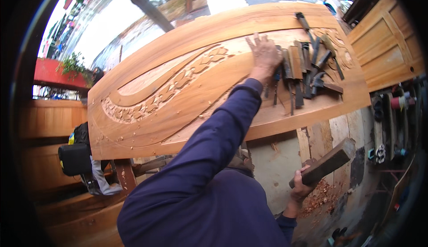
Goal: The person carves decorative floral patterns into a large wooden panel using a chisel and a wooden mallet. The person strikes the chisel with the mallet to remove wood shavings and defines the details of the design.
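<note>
Many tools (295,64), left hand (266,54) alongside — right hand (302,189) gripping block (324,164)

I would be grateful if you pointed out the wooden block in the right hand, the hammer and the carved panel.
Wooden block (324,164): head view, on the middle of its side.
Hammer (333,88): head view, on its handle.
Carved panel (205,86): head view, on smooth wood beside the carving.

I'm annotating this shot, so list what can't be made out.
All in the head view:
Carved brown wooden panel: partly covered by the dark-blue fabric left sleeve.
Right hand: fingers partly hidden behind the dark oblong wooden block.
Left hand: its own back hides what the palm touches.
Brown panelled wooden door: cut off by the picture's dark rim.
</note>
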### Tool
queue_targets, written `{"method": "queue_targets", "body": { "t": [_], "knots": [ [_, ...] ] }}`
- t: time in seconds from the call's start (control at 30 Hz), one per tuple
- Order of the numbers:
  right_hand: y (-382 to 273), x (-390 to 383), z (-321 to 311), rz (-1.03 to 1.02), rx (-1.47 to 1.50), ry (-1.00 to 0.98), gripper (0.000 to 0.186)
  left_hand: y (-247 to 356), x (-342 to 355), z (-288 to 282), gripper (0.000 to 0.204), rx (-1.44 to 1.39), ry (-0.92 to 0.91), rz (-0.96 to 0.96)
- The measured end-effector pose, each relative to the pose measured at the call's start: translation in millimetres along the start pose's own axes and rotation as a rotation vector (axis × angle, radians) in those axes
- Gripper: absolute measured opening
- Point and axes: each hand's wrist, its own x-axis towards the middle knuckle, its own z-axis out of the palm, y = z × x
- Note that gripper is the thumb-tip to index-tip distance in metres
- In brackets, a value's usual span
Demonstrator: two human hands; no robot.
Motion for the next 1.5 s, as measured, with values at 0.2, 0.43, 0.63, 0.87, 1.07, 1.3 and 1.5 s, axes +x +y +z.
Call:
{"method": "queue_targets", "body": {
  "t": [0.2,0.43,0.63,0.87,1.07,1.3,1.5],
  "knots": [
    [-11.5,7.9,22.4,-0.013,-0.065,0.039,0.036,7.7,-14.5,23.8,0.054,-0.205,0.022,-0.166],
    [-35.6,15.4,67.8,-0.011,-0.159,-0.018,0.038,8.3,16.5,23.6,0.044,-0.231,-0.152,-0.089],
    [-48.6,22.4,101.4,-0.014,-0.178,-0.055,0.043,-5.2,29.4,19.9,0.047,-0.375,-0.285,-0.014],
    [-64.0,28.7,141.4,0.054,-0.231,-0.081,0.054,2.1,54.9,40.9,0.058,-0.164,-0.292,-0.098],
    [-78.6,27.9,148.5,0.022,-0.245,-0.088,0.056,14.9,75.4,-44.2,0.037,-1.012,-0.236,-0.235],
    [-86.4,34.5,171.6,0.032,-0.256,-0.031,0.043,-20.9,25.7,-136.9,0.031,-1.143,0.430,0.438],
    [-75.3,57.7,172.0,-0.041,-0.212,-0.166,0.039,-91.7,-19.8,-120.9,0.030,-0.706,0.169,0.612]
  ]
}}
